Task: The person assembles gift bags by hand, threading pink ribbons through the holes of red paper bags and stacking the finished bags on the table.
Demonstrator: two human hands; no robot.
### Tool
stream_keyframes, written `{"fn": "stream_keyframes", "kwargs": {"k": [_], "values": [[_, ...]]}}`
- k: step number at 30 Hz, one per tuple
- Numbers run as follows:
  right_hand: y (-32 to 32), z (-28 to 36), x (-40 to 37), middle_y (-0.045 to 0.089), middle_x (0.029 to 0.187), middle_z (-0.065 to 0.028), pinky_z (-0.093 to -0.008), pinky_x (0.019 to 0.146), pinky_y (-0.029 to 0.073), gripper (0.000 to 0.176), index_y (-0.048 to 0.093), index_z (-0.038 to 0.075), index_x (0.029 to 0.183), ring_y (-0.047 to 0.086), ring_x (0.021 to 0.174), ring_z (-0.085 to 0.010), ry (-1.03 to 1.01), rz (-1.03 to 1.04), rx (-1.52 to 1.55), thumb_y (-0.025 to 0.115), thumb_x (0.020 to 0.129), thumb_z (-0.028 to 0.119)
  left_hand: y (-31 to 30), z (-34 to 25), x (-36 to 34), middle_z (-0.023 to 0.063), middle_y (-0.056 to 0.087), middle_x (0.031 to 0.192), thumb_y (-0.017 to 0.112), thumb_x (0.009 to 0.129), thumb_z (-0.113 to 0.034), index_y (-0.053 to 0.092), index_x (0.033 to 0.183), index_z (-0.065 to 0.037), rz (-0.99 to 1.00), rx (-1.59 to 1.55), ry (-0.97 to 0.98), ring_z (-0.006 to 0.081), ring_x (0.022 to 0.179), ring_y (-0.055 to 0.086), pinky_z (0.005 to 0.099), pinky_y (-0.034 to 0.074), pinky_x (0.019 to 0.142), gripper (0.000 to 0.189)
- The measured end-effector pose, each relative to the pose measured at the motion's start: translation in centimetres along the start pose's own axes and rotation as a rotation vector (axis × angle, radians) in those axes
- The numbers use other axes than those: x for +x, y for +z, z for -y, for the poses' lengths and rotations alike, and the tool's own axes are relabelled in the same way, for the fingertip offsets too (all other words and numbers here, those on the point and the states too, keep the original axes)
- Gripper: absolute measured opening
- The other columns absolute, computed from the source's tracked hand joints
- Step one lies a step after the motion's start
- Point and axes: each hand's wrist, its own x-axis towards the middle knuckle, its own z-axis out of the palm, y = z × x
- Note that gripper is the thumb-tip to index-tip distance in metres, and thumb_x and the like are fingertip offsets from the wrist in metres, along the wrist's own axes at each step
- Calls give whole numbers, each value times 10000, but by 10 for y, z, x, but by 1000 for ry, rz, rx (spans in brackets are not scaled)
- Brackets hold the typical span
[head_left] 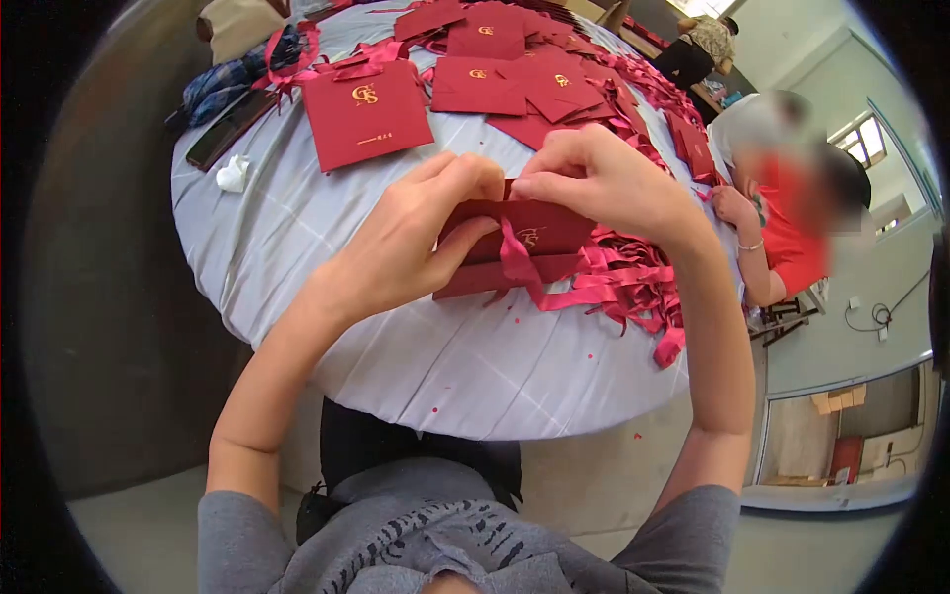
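A dark red paper bag (554,236) with a gold emblem is held above the near part of the table. My left hand (421,233) grips its left top corner, thumb in front. My right hand (604,183) pinches at the bag's top edge, its fingers bent; the small piece between them is hidden. A pink ribbon (517,259) hangs down the bag's front and trails right to a heap of pink ribbons (633,282). Beyond my left hand lies another red bag (361,119) with ribbon at its top.
Many red bags (480,84) cover the far side of the round white-clothed table (267,228). A phone (230,129), crumpled tissue (234,174) and blue checked cloth (223,87) lie at left. A person in red (797,228) sits at right; another person (705,49) is farther back.
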Motion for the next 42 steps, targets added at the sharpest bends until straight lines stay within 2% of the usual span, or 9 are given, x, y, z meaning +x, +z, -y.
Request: {"fn": "stream_keyframes", "kwargs": {"k": [7, 12, 20, 24, 28, 30, 32, 39, 42], "values": [[-6, 11, 15, 652, 766, -67, -250, 682, 456, 227, 687, -29, 920, 576, 730, -92, 61, 240, -40, 651, 818, 170, -3, -10, 1, 114, 557, 949, 687, 696, 66, 576, 958, -27, 4, 180, 39, 269, 912, 528, 343, 434, 787, 300], [6, 1, 13, 589, 635, -30, -286, 582, 422, 229, 722, 29, 808, 511, 622, -111, 77, 125, 198, 640, 727, 226, -5, -18, 2, 104, 555, 959, 702, 684, 46, 589, 943, -44, -12, 280, 23, 278, 962, 494, 359, 390, 851, 297], [24, -6, 6, 569, 624, -1, -255, 560, 393, 197, 703, -10, 760, 481, 606, -76, 85, -105, 377, 631, 704, 164, -2, -15, 3, 100, 572, 875, 648, 704, 32, 593, 932, -46, -32, 196, -8, 267, 894, 515, 365, 373, 829, 247], [21, -10, 10, 608, 647, -8, -264, 626, 410, 183, 713, -6, 769, 501, 625, -80, 14, -171, 610, 671, 725, 167, 0, -20, -1, 107, 569, 893, 638, 705, 50, 589, 931, -44, -27, 165, -43, 281, 897, 514, 376, 383, 827, 250], [2, -6, 10, 680, 879, -53, -250, 826, 441, 195, 704, -11, 878, 600, 874, -97, 6, -97, 466, 640, 824, 165, 1, -31, -3, 110, 567, 910, 641, 715, 49, 579, 929, -45, -17, 210, -23, 299, 920, 511, 382, 390, 833, 243], [2, -10, 18, 684, 882, -55, -248, 832, 446, 194, 710, -5, 888, 603, 874, -99, 12, -141, 461, 640, 826, 165, 2, -29, -3, 110, 568, 912, 643, 716, 47, 577, 930, -46, -23, 197, -49, 301, 927, 511, 382, 390, 836, 243], [0, -13, 28, 688, 880, -56, -252, 843, 453, 184, 717, 5, 889, 609, 859, -106, -17, -197, 548, 631, 831, 157, 0, -28, -5, 111, 514, 952, 646, 716, 90, 552, 923, -17, 28, 182, -34, 249, 893, 495, 306, 430, 756, 252], [-4, -4, 46, 673, 850, 26, -234, 701, 341, 184, 731, 84, 854, 506, 779, -41, 22, -314, 735, 676, 787, 247, 5, -38, -7, 120, 514, 937, 705, 693, 56, 554, 909, -11, 1, 207, -30, 231, 840, 513, 310, 453, 715, 271], [-1, -2, 47, 658, 826, 45, -238, 701, 335, 170, 732, 99, 848, 475, 754, -34, -7, -320, 743, 672, 789, 247, 11, -37, -8, 102, 579, 863, 729, 683, -29, 576, 879, -34, -58, 146, -75, 287, 874, 524, 372, 409, 798, 248]]}}
